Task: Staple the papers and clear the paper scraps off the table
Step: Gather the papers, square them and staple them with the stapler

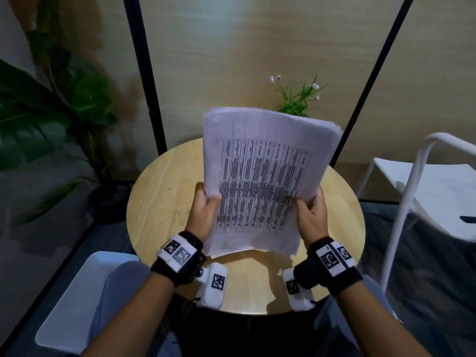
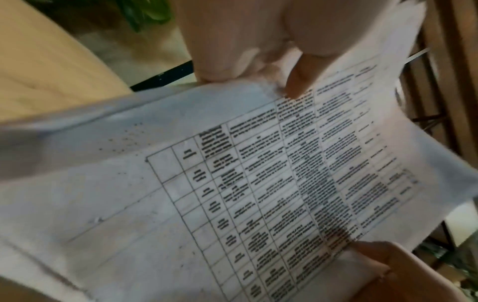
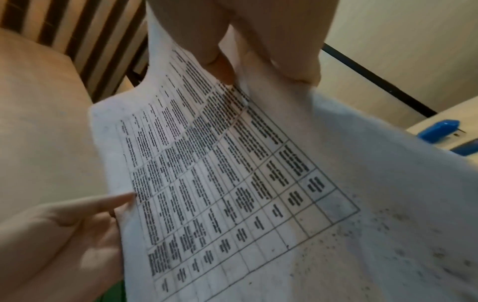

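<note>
A stack of printed papers (image 1: 260,176) with a table of text stands tilted up over the round wooden table (image 1: 159,202). My left hand (image 1: 207,202) grips its left edge, thumb on the front sheet. My right hand (image 1: 307,206) grips the right edge the same way. The left wrist view shows the papers (image 2: 232,183) under my left hand (image 2: 258,67), with the right hand at the lower right. In the right wrist view my right hand (image 3: 253,67) pinches the papers (image 3: 258,183), and a blue stapler (image 3: 437,130) lies on the table beyond them. I see no paper scraps.
A small potted plant (image 1: 296,99) stands at the table's far side, behind the papers. A white chair (image 1: 425,189) is on the right and a large leafy plant (image 1: 51,112) on the left. A white flat seat or tray (image 1: 77,292) sits by my left knee.
</note>
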Available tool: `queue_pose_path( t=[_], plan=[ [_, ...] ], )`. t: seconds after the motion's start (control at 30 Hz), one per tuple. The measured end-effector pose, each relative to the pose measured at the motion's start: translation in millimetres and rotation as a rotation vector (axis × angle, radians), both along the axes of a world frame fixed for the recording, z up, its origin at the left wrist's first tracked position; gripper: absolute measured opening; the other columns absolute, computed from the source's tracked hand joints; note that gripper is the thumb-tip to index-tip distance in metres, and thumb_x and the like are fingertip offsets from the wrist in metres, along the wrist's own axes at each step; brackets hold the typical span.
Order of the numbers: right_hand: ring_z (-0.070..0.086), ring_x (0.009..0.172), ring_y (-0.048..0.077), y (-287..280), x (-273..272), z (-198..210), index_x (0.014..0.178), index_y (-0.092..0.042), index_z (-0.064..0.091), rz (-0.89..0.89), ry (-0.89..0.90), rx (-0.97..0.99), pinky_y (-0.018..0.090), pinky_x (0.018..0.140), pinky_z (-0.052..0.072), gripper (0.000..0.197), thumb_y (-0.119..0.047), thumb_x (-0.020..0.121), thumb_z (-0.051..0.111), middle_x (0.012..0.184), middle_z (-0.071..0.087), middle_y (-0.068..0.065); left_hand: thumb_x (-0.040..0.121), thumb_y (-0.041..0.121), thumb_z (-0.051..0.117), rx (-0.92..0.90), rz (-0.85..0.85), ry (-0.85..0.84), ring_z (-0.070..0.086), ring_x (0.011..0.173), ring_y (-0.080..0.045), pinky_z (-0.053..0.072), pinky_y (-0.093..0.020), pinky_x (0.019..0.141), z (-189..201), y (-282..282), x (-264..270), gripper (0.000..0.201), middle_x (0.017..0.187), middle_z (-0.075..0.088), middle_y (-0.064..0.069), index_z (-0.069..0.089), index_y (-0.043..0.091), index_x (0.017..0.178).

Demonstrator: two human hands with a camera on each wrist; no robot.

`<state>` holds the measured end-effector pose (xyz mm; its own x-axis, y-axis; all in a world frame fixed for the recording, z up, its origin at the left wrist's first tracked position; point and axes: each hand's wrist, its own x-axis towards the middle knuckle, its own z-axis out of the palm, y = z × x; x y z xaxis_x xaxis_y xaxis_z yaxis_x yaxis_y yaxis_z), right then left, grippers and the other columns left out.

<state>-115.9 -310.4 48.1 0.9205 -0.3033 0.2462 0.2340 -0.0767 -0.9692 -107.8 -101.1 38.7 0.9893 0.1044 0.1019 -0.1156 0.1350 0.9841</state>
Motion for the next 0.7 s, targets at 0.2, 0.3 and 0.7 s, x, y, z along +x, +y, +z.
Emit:
queue_pose_path(
  t=[0.2, 0.3, 0.7],
  plan=[
    [0.055, 0.087, -0.005, 8.2, -9.2, -37.8, 0.102, -0.024, 0.045, 0.039, 0.069, -0.035, 0.01, 0.075, 0.044, 0.029, 0.002, 0.091, 0.045, 0.1, 0.055, -0.005, 0.095, -0.005, 0.038, 0.052, 0.033, 0.081, 0.058, 0.095, -0.019, 0.051, -0.017, 0.073, -31.6, -6.8, -6.6, 0.024, 0.107, 0.059, -0.007, 0.041, 0.01, 0.114],
    [0.052, 0.09, 0.009, 13.4, -3.6, -29.1, 0.102, -0.021, 0.044, -0.004, 0.049, -0.003, 0.005, 0.071, 0.044, 0.03, 0.007, 0.091, 0.042, 0.097, 0.054, -0.003, 0.096, -0.005, 0.037, 0.1, 0.058, 0.02, 0.057, 0.088, -0.011, 0.049, -0.007, 0.069, -23.3, -12.6, -3.2, 0.02, 0.1, 0.057, -0.001, 0.037, 0.006, 0.112],
    [0.058, 0.097, 0.007, 10.8, 6.5, -31.4, 0.115, -0.017, 0.048, 0.015, 0.098, -0.025, 0.031, 0.091, 0.047, 0.023, -0.007, 0.094, 0.049, 0.106, 0.059, -0.008, 0.094, -0.005, 0.042, 0.186, 0.079, 0.132, 0.059, 0.101, -0.021, 0.048, -0.031, 0.092, -51.8, -0.9, 8.7, 0.035, 0.111, 0.06, -0.006, 0.042, 0.003, 0.129]
  ],
)
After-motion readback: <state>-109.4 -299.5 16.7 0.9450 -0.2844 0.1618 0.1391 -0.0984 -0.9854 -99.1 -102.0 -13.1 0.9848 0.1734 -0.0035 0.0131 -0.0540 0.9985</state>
